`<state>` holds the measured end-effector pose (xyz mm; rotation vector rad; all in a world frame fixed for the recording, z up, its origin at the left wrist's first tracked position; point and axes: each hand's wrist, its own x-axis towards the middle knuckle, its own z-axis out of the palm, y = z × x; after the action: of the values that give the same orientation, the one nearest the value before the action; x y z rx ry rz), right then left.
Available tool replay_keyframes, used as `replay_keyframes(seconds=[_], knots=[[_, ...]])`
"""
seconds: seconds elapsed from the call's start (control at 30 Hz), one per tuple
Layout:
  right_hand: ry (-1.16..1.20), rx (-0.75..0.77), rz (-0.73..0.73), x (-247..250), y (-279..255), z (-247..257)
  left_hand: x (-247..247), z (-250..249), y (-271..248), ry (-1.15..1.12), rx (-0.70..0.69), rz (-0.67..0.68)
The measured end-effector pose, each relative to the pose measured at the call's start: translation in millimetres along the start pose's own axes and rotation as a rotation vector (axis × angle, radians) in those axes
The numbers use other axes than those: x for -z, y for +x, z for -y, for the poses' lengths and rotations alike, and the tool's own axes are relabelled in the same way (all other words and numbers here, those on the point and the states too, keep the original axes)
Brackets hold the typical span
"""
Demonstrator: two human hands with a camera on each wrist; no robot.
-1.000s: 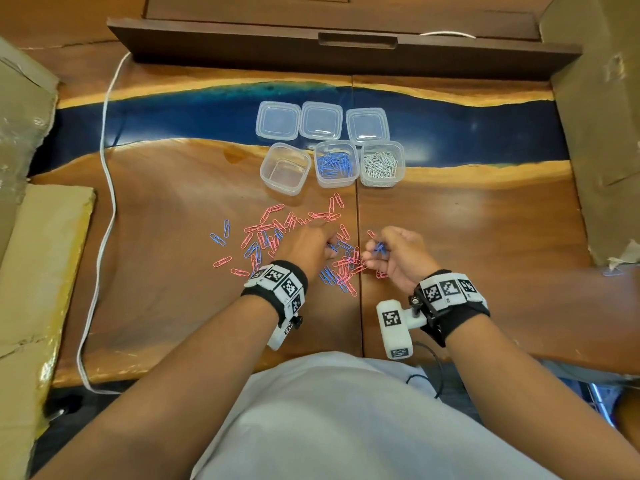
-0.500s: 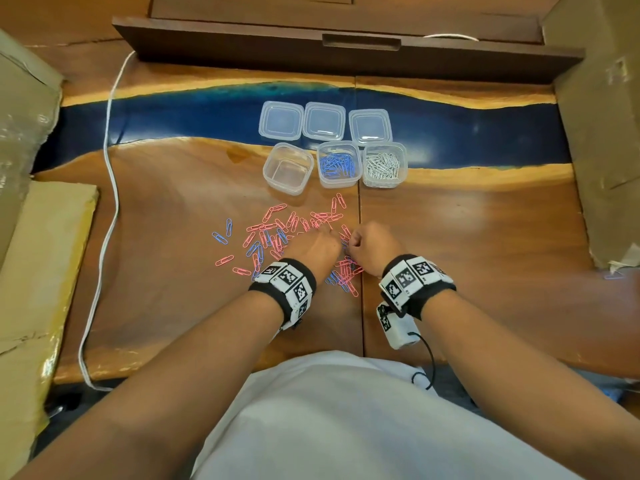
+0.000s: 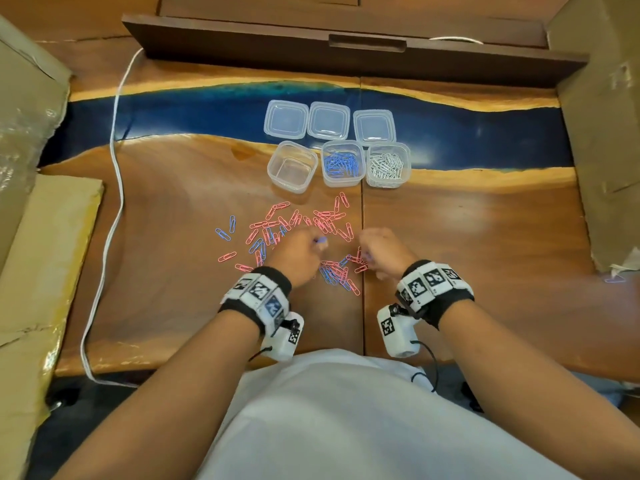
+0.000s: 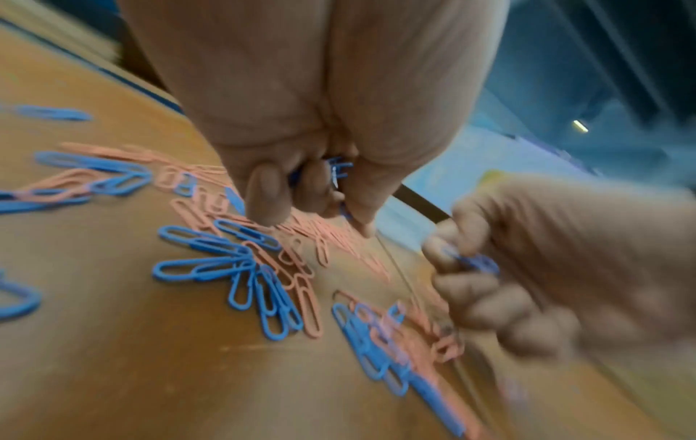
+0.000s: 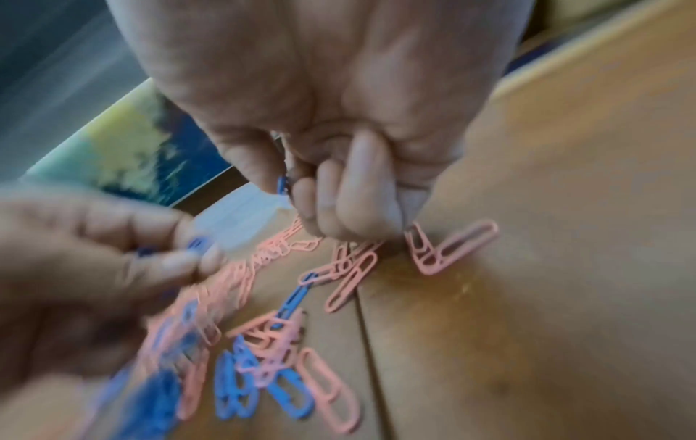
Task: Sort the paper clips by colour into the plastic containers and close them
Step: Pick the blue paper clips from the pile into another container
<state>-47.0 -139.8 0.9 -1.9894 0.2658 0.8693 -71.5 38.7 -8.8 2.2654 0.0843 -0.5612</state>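
Pink and blue paper clips [image 3: 304,233] lie scattered on the wooden table. Behind them stand three clear containers: an empty one [image 3: 277,174], one with blue clips [image 3: 343,163] and one with white clips [image 3: 388,165]. Three lids [image 3: 328,120] lie in a row further back. My left hand [image 3: 317,242] hovers over the pile and grips a few blue clips [image 4: 339,169] in curled fingers. My right hand [image 3: 363,254] is at the pile's right edge and pinches a blue clip [image 5: 282,184] between thumb and forefinger.
A white cable [image 3: 114,202] runs down the table's left side. Cardboard boxes stand at the left [image 3: 27,98] and right [image 3: 602,116], and a dark wooden ledge [image 3: 346,53] crosses the back. One stray blue clip [image 3: 614,279] lies by the right box.
Half a second ago both hands met over the middle of the pile. They have since drawn apart, the right hand going back to the right.
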Motion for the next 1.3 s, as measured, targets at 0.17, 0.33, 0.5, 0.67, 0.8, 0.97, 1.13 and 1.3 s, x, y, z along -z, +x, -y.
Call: replay_keyframes(seconds=[0.17,0.33,0.5,0.67,0.8,0.97,1.13,1.3], knots=[[0.353,-0.07,0.031,-0.3,-12.7,-10.7,16.4,10.7,-15.1,-0.633,0.309,-0.011],[0.105,0.064,0.02,-2.6,-7.4,-6.6,18.9,17.8,-23.3,-0.812,0.385,0.018],[-0.572,0.341,0.075,-1.5,-0.2,-3.3,15.1,28.0,-27.0,-0.429,0.253,-0.037],[-0.869,0.361,0.089,-6.4,11.0,3.6,7.9,40.0,-32.0,0.065,0.072,0.018],[-1.07,0.31,0.142,-10.7,11.5,13.4,8.9,35.4,-34.4,0.286,-0.032,-0.038],[-1.205,0.29,0.197,-12.5,5.0,21.1,11.9,29.5,-30.6,0.413,-0.106,0.019],[-1.147,0.297,0.192,-12.7,0.4,16.0,8.9,35.3,-29.5,0.491,-0.173,0.058],[-0.926,0.385,0.06,-9.3,2.3,-3.9,5.2,38.0,-33.7,0.474,-0.22,0.012]])
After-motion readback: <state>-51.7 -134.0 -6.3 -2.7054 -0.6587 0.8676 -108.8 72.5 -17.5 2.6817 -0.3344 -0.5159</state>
